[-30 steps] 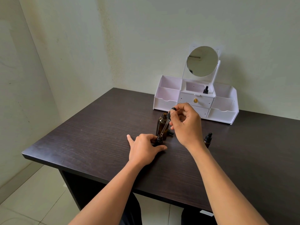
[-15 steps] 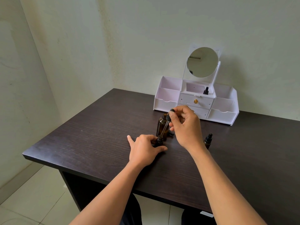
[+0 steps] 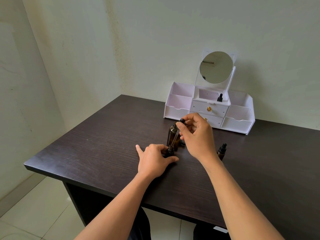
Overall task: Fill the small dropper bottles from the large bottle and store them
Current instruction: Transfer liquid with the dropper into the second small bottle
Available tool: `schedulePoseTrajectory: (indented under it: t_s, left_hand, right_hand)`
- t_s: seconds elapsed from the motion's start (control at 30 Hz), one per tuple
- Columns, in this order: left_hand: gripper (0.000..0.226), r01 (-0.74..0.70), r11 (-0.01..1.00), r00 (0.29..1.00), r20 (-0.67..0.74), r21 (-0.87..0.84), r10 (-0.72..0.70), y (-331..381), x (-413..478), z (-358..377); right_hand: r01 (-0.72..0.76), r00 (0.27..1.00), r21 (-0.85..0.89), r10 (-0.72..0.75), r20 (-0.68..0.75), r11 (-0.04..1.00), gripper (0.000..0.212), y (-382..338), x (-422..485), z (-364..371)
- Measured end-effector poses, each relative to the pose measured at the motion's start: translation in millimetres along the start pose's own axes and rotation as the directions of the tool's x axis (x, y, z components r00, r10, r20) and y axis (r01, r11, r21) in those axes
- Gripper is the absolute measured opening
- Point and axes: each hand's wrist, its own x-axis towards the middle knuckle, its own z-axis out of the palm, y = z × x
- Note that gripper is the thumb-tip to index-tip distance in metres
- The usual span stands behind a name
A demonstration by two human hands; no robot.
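Item, filling step: left hand [image 3: 154,158] grasps the small dropper bottle [image 3: 170,151] upright on the tabletop [image 3: 97,146], just before the large bottle [image 3: 173,135]; right hand [image 3: 196,135] pinches the dropper [image 3: 176,134], tip at its mouth—advise squeezing slowly, pipette centred, bottle braced.

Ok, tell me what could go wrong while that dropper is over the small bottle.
1. The glass pipette of the dropper is tilted into the narrow neck of the small bottle; drops may miss and wet the dark table.
2. The uncapped large amber bottle stands right behind the right hand; a nudge could tip it.
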Motion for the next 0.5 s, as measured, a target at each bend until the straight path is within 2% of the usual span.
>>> schedulePoseTrajectory:
  t_s: [0.13,0.33,0.5]
  left_hand:
    - [0.040,-0.001,1.000,1.000,-0.004,-0.013,0.001,1,0,-2]
    - [0.042,0.021,1.000,1.000,0.011,-0.018,-0.021,3,-1,-4]
    - [0.043,0.022,0.999,1.000,0.021,-0.029,-0.022,2,-3,-4]
  right_hand:
    - [0.012,0.999,0.031,-0.010,-0.048,0.999,0.014,-5,2,-3]
    - [0.148,0.961,0.083,-0.123,-0.248,0.986,0.007,-22,18,-11]
    - [0.180,0.946,0.063,-0.155,-0.284,0.982,0.011,-22,27,-11]
